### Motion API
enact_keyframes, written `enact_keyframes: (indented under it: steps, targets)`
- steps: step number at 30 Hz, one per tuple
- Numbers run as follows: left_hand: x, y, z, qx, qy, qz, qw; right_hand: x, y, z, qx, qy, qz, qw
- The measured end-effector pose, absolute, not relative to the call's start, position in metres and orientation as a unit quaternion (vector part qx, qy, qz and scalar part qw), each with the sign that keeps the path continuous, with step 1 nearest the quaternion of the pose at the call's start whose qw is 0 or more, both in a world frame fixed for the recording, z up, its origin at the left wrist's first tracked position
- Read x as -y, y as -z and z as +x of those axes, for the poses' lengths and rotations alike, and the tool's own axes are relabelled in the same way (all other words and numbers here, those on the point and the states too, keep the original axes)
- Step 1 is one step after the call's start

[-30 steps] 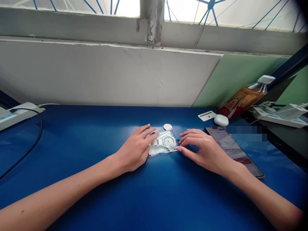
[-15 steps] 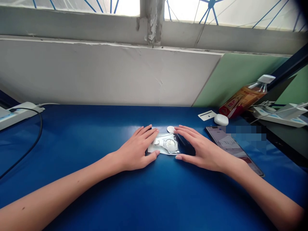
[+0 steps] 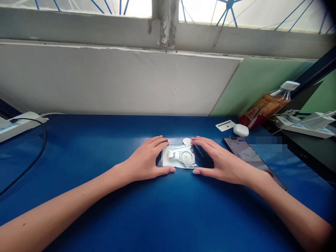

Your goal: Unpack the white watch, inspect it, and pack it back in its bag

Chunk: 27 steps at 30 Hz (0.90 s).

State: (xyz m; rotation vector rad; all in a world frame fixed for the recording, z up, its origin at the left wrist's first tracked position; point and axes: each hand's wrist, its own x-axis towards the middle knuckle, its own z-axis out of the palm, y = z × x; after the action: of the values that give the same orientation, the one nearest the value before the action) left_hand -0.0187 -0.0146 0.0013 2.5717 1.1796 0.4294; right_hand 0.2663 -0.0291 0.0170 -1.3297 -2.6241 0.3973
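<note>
Watch [image 3: 185, 157] in a clear bag [image 3: 178, 159] lies mid-table [image 3: 78, 157]. Left hand [image 3: 147, 161] cups the bag's left edge, fingers spread; right hand [image 3: 219, 159] flanks its right edge, open. Phone [image 3: 252, 157] lies further right.

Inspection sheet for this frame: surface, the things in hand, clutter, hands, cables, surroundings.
Surface: blue table, glossy.
Things in hand: white watch sealed in a clear bag, lying flat.
Clutter: white disc, phone with lit screen, white case, card, tilted bottle.
Hands: left hand and right hand flank the bag, fingers at its edges, not closed.
Cables: black cable from power strip.
Surroundings: white wall, green panel, window above.
</note>
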Motion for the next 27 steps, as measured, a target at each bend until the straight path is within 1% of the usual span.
enact_keyframes:
  steps: [4, 12, 17, 20, 23, 25, 27]
  targets:
    - [0.012, -0.002, -0.021, -0.392, -0.15, 0.898, 0.135, 0.028, -0.015, 0.267, 0.884, -0.131, -0.443, 0.072]
    - [0.017, -0.001, -0.022, -0.351, -0.195, 0.907, 0.127, 0.028, -0.013, 0.267, 0.882, -0.137, -0.442, 0.089]
    - [0.015, -0.002, -0.021, -0.318, -0.215, 0.915, 0.125, 0.028, -0.017, 0.268, 0.895, -0.12, -0.42, 0.094]
    - [0.015, -0.002, -0.022, -0.319, -0.214, 0.914, 0.134, 0.029, -0.02, 0.263, 0.905, -0.119, -0.38, 0.146]
    - [0.016, -0.001, -0.025, -0.326, -0.231, 0.903, 0.158, 0.032, -0.023, 0.256, 0.897, -0.15, -0.352, 0.222]
    - [0.017, 0.0, -0.027, -0.328, -0.249, 0.895, 0.172, 0.035, -0.024, 0.252, 0.871, -0.188, -0.367, 0.267]
    - [0.018, 0.001, -0.027, -0.331, -0.267, 0.887, 0.182, 0.038, -0.024, 0.248, 0.833, -0.23, -0.408, 0.292]
